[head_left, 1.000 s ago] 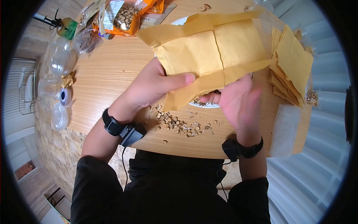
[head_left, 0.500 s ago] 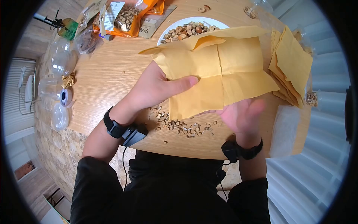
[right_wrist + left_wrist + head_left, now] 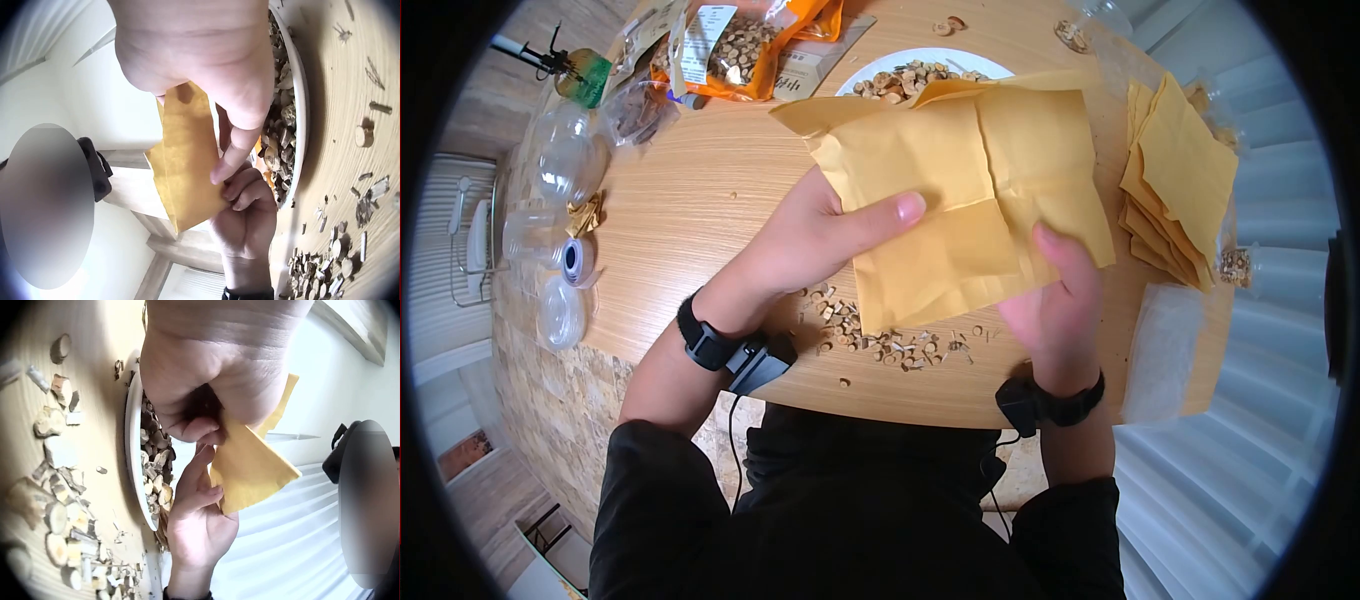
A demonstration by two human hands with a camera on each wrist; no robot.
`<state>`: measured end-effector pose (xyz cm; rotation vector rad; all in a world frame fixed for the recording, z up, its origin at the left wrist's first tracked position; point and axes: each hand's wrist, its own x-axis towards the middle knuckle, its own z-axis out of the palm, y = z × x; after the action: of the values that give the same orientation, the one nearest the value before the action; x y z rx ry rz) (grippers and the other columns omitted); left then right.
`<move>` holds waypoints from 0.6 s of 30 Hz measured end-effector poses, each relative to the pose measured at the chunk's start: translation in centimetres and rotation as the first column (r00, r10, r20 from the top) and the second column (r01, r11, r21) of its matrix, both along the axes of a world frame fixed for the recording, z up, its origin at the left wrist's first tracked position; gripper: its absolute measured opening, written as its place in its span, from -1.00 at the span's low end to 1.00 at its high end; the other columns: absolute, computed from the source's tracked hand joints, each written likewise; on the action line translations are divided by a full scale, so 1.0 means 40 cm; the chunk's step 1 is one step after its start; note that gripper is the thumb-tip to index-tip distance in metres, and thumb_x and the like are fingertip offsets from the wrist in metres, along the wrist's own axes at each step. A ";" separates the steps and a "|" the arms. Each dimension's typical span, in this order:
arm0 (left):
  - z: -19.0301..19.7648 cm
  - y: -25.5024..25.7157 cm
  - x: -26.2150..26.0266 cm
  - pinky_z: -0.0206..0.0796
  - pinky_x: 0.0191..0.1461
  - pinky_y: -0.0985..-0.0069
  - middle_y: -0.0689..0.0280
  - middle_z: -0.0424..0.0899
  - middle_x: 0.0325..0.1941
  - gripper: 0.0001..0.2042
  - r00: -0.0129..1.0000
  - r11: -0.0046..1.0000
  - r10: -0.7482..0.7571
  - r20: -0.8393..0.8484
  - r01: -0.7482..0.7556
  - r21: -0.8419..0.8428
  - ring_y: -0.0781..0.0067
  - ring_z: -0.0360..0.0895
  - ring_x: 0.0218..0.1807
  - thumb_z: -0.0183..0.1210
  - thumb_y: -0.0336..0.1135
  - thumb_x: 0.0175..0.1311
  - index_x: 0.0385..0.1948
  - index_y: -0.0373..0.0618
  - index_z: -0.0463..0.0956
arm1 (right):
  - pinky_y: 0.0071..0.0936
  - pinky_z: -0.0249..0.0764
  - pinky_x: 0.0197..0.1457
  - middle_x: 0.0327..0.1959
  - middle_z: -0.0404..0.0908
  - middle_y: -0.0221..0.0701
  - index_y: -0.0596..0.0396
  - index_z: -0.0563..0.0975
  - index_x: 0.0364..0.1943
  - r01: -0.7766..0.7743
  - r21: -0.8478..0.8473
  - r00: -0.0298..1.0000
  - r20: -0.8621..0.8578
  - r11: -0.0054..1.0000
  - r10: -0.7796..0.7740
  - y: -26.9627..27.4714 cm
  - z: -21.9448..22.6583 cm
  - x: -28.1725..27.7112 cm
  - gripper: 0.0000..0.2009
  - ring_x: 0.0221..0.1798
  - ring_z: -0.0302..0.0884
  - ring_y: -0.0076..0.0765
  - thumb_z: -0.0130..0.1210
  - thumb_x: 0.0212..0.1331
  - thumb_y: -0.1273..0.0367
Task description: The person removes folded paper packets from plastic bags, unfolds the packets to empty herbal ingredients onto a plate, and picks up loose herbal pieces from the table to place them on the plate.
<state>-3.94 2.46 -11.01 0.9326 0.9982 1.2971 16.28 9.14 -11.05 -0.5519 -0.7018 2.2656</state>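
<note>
A creased yellow cloth [image 3: 960,160] is spread between both hands above the table in the head view. My left hand [image 3: 815,230] grips its left side, thumb on top and fingers underneath. At the lower right edge my right hand [image 3: 1060,305] pinches it, the thumb laid over the top. From the left wrist, the right hand [image 3: 203,531] shows with its fingers along the cloth [image 3: 250,475]. Partly covered behind the cloth, a white plate [image 3: 855,75] holds sliced dried plant pieces [image 3: 915,78].
Loose dried slices [image 3: 900,345] lie scattered near the table's front edge. Folded yellow cloths [image 3: 1185,180] are stacked at right, above a translucent sheet [image 3: 1165,350]. Orange bags [image 3: 745,50] stand at back left. Clear plastic containers [image 3: 565,165] and a purple tape roll [image 3: 578,260] line the left edge.
The cloth has tipped down toward me, uncovering part of the plate. My right hand has come from under its lower edge, and its thumb now lies on top.
</note>
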 end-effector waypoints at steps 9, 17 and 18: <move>-0.027 0.019 -0.004 0.24 0.20 0.44 0.20 0.39 0.08 -0.44 0.945 0.987 0.142 0.293 -0.157 0.030 0.42 0.38 0.11 0.06 -0.29 0.28 0.25 -0.17 -0.01 | -0.07 0.23 0.26 0.27 0.23 -0.24 0.08 0.11 0.28 0.081 -0.013 0.997 -0.006 0.997 -0.081 0.002 0.027 -0.027 -0.52 0.29 0.21 -0.11 -0.25 0.32 0.22; -0.026 0.024 0.008 0.14 0.27 0.35 0.15 0.07 0.31 -0.39 0.988 0.964 0.091 0.122 -0.118 0.238 0.30 0.20 0.25 0.16 -0.36 0.15 0.22 -0.08 0.04 | 0.10 0.34 0.15 0.25 0.23 -0.14 0.16 0.05 0.27 0.002 0.178 0.998 -0.060 0.984 0.009 0.015 0.022 -0.024 -0.45 0.26 0.24 0.05 -0.40 0.36 0.06; -0.028 0.024 0.011 0.06 0.32 0.31 0.15 0.04 0.35 -0.40 0.997 0.956 0.070 0.024 -0.074 0.282 0.27 0.18 0.27 0.20 -0.27 0.12 0.19 -0.07 0.10 | 0.10 0.34 0.15 0.25 0.23 -0.14 0.16 0.05 0.27 0.001 0.179 0.998 -0.060 0.984 0.010 0.014 0.024 -0.025 -0.45 0.26 0.24 0.05 -0.40 0.36 0.06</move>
<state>-3.51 3.40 -12.14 1.1104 0.8553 1.5340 15.28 9.69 -10.10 -0.3942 -0.8662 2.1860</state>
